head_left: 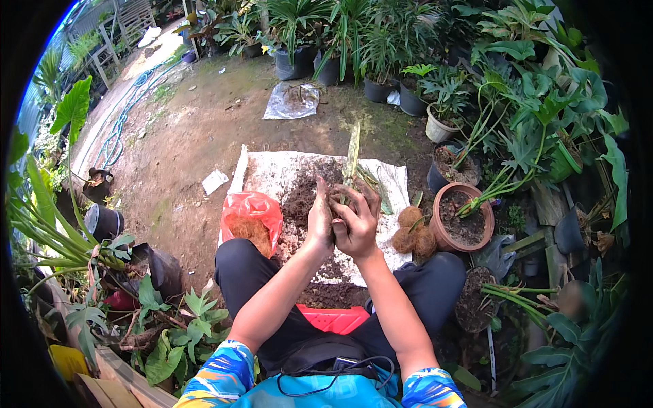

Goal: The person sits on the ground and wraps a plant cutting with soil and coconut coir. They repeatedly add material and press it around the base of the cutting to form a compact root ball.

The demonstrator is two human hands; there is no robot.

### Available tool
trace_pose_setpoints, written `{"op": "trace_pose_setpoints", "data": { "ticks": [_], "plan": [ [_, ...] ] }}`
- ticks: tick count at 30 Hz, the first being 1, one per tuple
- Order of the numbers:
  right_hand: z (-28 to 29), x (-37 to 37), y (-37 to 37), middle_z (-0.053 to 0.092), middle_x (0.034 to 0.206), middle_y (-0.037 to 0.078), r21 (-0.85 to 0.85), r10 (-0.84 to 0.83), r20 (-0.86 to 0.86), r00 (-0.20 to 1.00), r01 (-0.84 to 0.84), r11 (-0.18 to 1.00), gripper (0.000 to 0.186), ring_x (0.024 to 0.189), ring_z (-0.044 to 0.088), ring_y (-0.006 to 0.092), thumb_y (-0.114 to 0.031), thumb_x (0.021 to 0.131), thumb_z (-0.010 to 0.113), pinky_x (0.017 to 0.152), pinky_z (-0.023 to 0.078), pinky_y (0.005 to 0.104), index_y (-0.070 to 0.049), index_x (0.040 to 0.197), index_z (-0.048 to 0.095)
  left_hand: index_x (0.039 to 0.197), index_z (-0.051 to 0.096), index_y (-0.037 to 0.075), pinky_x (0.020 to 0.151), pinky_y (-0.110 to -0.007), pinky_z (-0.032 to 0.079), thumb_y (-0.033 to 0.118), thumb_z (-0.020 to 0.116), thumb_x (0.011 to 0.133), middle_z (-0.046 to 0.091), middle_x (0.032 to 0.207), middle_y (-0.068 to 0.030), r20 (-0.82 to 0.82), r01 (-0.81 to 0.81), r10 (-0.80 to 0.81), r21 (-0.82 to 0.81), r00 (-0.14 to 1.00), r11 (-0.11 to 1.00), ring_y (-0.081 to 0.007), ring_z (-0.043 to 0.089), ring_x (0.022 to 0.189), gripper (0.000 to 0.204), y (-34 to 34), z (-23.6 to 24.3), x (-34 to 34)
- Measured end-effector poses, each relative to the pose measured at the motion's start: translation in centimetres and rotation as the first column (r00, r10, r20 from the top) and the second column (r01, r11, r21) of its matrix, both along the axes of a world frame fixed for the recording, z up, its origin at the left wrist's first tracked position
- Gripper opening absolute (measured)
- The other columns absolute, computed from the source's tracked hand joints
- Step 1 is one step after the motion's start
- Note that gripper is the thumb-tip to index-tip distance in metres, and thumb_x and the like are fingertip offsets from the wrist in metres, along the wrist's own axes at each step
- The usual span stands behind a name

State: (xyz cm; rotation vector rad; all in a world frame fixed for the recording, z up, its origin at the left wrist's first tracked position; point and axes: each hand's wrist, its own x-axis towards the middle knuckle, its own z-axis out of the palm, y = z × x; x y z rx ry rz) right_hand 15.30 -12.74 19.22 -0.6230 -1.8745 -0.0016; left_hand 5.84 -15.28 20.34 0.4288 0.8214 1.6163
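Over a white sheet [269,163] my two soil-smeared hands come together around the base of a plant with a long, pale green upright leaf [352,151]. My left hand [321,221] presses its palm inward, fingers nearly straight and pointing away from me. Around the other side curls my right hand [358,221], fingers bent. What sits between the palms is mostly hidden. Dark loose soil [303,197] lies on the sheet beyond and left of my hands. More green leaves [371,179] lie on it to their right.
By my left knee is a red plastic bag [252,204] holding brown fibre [250,232]. Round brown fibre balls [413,238] rest near my right knee, beside a terracotta pot [439,228]. Below my hands shows a red plastic object [333,319]. Potted plants line the right and far sides.
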Motion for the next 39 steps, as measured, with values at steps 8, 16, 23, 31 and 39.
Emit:
{"op": "trace_pose_setpoints", "data": {
  "ticks": [8, 16, 23, 31, 39],
  "plan": [
    [-0.4, -0.7, 0.6, 0.068, 0.107, 0.009, -0.13, 0.135, -0.001, 0.991, -0.134, 0.982, 0.031, 0.118, 0.055, 0.0337, -0.03, 0.095, 0.054, 0.1, 0.037, 0.0444, -0.004, 0.096, 0.071, 0.107, 0.059, 0.006, 0.07, -0.032, 0.055, 0.061, 0.043, 0.097, 0.065, 0.09, -0.0088, 0.149, 0.026, -0.012, -0.095, 0.989, 0.995, -0.0187, 0.066, 0.081, 0.058, 1.3, -1.2, -1.2],
    [0.1, 0.0, 0.0, 0.068, 0.112, 0.012, -0.324, 0.263, -0.121, 0.957, -0.289, 0.901, 0.019, 0.127, 0.051, 0.0358, -0.012, 0.091, 0.06, 0.107, 0.038, 0.0446, -0.003, 0.104, 0.071, 0.105, 0.06, 0.006, 0.07, -0.035, 0.057, 0.054, 0.049, 0.098, 0.065, 0.089, -0.008, 0.218, 0.094, -0.081, -0.051, 0.973, 0.994, -0.0202, 0.067, 0.079, 0.049, 1.3, -0.8, -2.6],
    [-0.5, -1.0, -0.4, 0.068, 0.11, 0.01, -0.285, 0.187, -0.161, 0.969, -0.227, 0.931, 0.023, 0.122, 0.053, 0.0348, -0.022, 0.088, 0.064, 0.106, 0.036, 0.0461, -0.006, 0.104, 0.071, 0.107, 0.06, 0.005, 0.069, -0.034, 0.057, 0.05, 0.05, 0.098, 0.063, 0.093, -0.0082, 0.138, 0.068, -0.052, -0.111, 0.989, 0.992, -0.0187, 0.065, 0.081, 0.047, 0.8, 0.0, -2.1],
    [0.9, -0.4, -0.1, 0.068, 0.103, 0.008, 0.032, 0.106, 0.086, 0.991, -0.109, 0.993, 0.022, 0.113, 0.057, 0.0338, -0.024, 0.083, 0.069, 0.098, 0.038, 0.0462, -0.008, 0.098, 0.07, 0.115, 0.058, 0.004, 0.077, -0.035, 0.058, 0.05, 0.051, 0.097, 0.064, 0.103, -0.0118, 0.506, 0.389, -0.348, 0.027, 0.789, 0.921, -0.0207, 0.065, 0.089, 0.049, 1.2, -1.6, -2.8],
    [1.1, 0.1, -0.1, 0.065, 0.104, 0.013, -0.067, 0.112, 0.104, 0.988, -0.105, 0.992, 0.034, 0.112, 0.059, 0.0359, -0.027, 0.081, 0.072, 0.098, 0.042, 0.0477, -0.002, 0.103, 0.065, 0.114, 0.059, 0.011, 0.081, -0.034, 0.055, 0.048, 0.051, 0.098, 0.064, 0.102, -0.0066, 0.458, 0.232, -0.194, -0.028, 0.868, 0.972, -0.0201, 0.063, 0.093, 0.041, 0.5, -1.8, -2.1]
  ]
}}
